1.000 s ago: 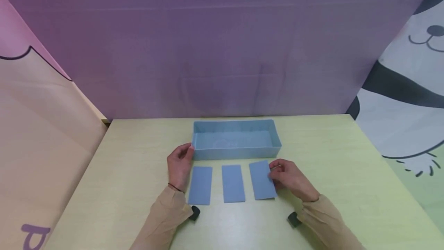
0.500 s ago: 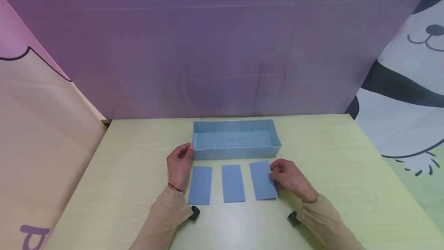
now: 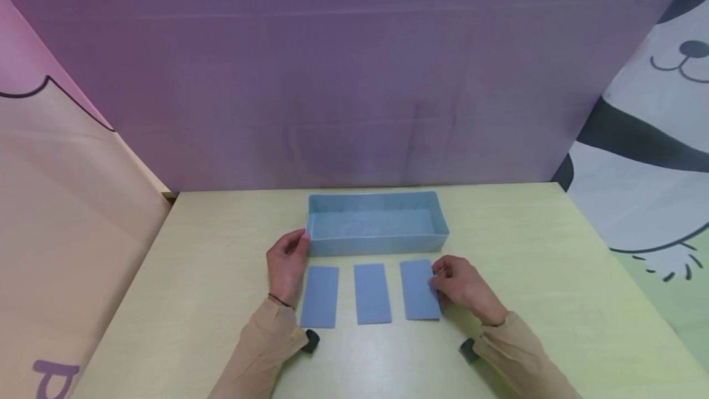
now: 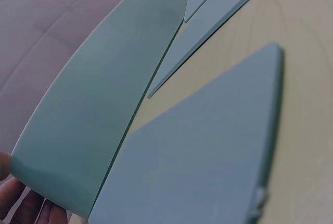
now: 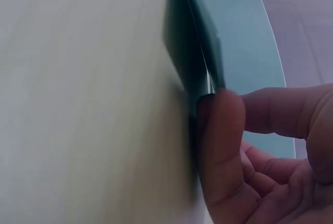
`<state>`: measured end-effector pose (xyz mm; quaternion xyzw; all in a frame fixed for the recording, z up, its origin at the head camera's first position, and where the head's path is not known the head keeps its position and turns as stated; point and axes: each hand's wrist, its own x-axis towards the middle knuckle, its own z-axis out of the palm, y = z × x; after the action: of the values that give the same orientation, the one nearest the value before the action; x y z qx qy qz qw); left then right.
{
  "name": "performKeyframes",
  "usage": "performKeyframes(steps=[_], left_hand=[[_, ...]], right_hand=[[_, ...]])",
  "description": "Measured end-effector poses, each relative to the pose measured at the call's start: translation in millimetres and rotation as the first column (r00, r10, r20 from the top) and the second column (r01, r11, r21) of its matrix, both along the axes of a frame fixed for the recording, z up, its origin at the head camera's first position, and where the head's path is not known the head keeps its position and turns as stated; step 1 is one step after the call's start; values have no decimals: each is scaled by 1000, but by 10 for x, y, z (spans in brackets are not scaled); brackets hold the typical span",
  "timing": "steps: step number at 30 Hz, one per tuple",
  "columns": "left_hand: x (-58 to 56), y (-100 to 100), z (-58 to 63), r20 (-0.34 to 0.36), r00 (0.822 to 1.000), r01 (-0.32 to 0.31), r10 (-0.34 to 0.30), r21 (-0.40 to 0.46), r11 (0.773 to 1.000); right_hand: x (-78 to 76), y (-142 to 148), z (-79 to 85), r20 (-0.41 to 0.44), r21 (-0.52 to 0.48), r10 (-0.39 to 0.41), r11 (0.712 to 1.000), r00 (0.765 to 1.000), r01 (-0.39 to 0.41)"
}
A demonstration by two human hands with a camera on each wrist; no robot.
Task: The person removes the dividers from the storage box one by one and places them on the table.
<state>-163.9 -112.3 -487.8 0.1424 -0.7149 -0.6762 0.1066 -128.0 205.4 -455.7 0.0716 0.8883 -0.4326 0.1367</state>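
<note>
An open, shallow blue box (image 3: pixel 376 244) stands on the table, its long side facing me. My left hand (image 3: pixel 287 263) grips the box's left end by the front corner; its fingers (image 4: pixel 23 200) show at that end in the left wrist view. Three flat blue rectangular panels lie in a row before the box: a left panel (image 3: pixel 320 297), a middle panel (image 3: pixel 373 294) and a right panel (image 3: pixel 420 291). My right hand (image 3: pixel 465 288) pinches the right panel's right edge between thumb and finger. In the right wrist view that panel (image 5: pixel 190 42) is tilted, its edge raised off the table.
The pale wooden table (image 3: pixel 554 288) reaches back to a purple cloth backdrop (image 3: pixel 354 79). Printed cloths hang on both sides, with a panda figure (image 3: pixel 659 159) on the right. Black wrist devices sit under both sleeves.
The right panel has turned a little, so it stands straighter in the row, and my right hand has shifted very slightly with it. The left hand and box have not moved.
</note>
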Motion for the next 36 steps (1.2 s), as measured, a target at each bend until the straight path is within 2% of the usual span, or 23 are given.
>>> performKeyframes(steps=[10, 19, 27, 36], left_hand=[[-3, 2, 0, 0, 1000, 4, -4, -2, 1000], [-7, 13, 11, -30, 999, -24, 24, -5, 1000], [-2, 15, 17, -28, 999, -24, 24, 0, 1000], [-9, 12, 1, -45, 999, -23, 23, -4, 1000]], right_hand=[[0, -2, 1, 4, 37, 8, 999, 1000, -8], [-3, 15, -11, -16, 58, 24, 998, 1000, -23], [-1, 17, -7, -38, 78, 31, 997, 999, -28], [-4, 20, -9, -40, 69, 32, 997, 999, -30]])
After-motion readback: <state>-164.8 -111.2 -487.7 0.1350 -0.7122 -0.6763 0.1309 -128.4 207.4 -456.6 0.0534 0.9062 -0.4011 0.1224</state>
